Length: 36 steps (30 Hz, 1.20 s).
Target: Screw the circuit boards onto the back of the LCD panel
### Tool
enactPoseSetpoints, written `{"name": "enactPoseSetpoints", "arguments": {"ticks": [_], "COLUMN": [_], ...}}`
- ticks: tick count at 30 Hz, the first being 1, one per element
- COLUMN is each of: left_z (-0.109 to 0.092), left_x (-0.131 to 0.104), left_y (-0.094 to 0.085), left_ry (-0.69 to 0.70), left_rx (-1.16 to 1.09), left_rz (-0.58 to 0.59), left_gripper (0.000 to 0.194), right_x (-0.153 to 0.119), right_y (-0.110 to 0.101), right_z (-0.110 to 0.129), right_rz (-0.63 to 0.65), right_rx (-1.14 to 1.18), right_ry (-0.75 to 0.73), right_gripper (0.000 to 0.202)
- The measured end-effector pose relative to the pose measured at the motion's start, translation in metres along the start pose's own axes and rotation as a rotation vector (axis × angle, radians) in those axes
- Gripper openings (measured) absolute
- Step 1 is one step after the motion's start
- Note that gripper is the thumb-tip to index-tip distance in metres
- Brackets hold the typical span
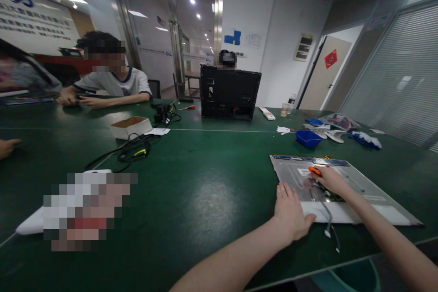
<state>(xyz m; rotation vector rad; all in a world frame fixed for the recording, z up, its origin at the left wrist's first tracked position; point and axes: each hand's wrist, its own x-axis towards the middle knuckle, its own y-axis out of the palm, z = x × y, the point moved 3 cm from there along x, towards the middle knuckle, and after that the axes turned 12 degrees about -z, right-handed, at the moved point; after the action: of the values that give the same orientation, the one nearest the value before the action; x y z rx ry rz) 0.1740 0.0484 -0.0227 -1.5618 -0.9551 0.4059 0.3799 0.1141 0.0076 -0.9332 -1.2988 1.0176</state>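
Note:
A flat silver display panel [372, 195] lies back side up on the green table, with a circuit strip [308, 160] along its far edge. My left hand [289, 210] rests on the panel's left edge, fingers stretched out and thumb apart. My right hand [330, 180] is closed around an orange-handled screwdriver [315, 171] over the middle of the panel. The screwdriver's tip is hidden by the hand. Under my right wrist a circuit board shows in part. From it, grey cables [326, 214] with white plugs hang over the panel's near edge.
A blue tray [308, 138] and gloves [365, 140] lie beyond the panel. A black monitor housing [230, 93] stands at the far side, a person behind it. Black cables [133, 149] and a cardboard box [132, 127] lie left. Another person [109, 77] sits at far left.

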Motion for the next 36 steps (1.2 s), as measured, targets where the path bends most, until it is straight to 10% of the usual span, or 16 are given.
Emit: {"name": "enactPoseSetpoints", "arguments": {"ticks": [20,36], "left_z": [-0.004,0.02], "left_x": [0.022,0.055], "left_y": [0.002,0.014], "left_ry": [0.037,-0.046], "left_rx": [-0.138,-0.668], "left_rz": [-0.006,-0.073], "left_gripper": [0.089,0.025], "right_x": [-0.048,-0.051], "right_y": [-0.028,0.002], "right_z": [-0.053,0.039], "right_rz": [0.248,0.029], "right_rx": [0.256,-0.055], "right_ry": [0.006,0.142], "right_gripper": [0.042,0.026]}}
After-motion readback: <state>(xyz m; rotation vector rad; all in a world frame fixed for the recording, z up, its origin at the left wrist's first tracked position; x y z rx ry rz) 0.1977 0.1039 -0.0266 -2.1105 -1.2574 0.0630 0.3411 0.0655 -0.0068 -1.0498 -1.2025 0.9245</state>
